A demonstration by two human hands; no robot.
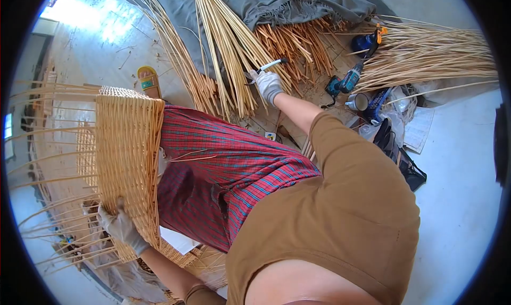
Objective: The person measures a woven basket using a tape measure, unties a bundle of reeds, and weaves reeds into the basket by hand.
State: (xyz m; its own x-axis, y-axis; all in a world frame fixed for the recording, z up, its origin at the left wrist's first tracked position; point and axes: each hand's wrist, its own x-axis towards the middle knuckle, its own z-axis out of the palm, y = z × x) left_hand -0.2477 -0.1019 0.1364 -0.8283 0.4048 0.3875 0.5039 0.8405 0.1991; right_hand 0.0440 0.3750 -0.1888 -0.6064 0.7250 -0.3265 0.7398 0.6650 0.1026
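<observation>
So in the head cam view I'm holding a woven basket (128, 150) with my left hand (121, 228), glove on, thumb lying on the weave and the fingers bending around near its edge, so I'm basically pinching the wall there. I can't tell how the fingertips are sitting since the weave is hiding them. The basket itself is leaning on its side against the red plaid cloth (223, 140) over my legs, and a bunch of loose stakes (58, 150) are sticking out from it, away from me.

My right hand (269, 85), also gloved, is stretching well away from the basket and closing around a white-handled tool (273, 64). It's hovering right by a bundle of pale canes (226, 54). Behind those, some reddish-brown sticks (298, 52) are poking out from under a grey cloth (298, 6).

Over on my right, a teal drill (345, 82) is lying near the end of another big cane pile (431, 52), and a mug (357, 101) is sitting just beside it. My foot's wearing a yellow sandal (148, 77), just past the basket.
</observation>
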